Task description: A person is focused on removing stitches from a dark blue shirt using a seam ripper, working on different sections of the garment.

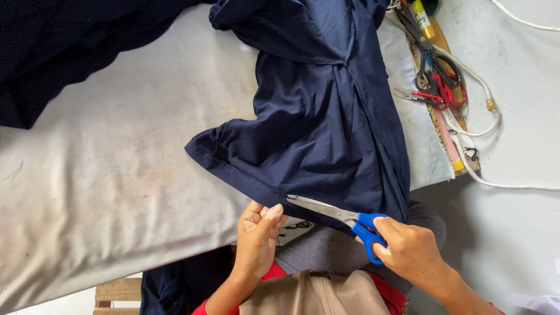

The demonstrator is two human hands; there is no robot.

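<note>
My right hand (411, 251) has its fingers clamped in the blue handles of the scissors (344, 220), whose blades lie at the hem of the navy garment (326, 122) spread on the grey table (116, 175). My left hand (256, 239) pinches that hem just beside the blade tips, fingers together. More scissors (437, 73) lie well apart at the table's far right edge.

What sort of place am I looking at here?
Likely a tailoring or garment workshop: a padded grey-white work table, a navy blue knit garment being trimmed with blue-handled scissors, and spare red-and-black-handled scissors.
</note>
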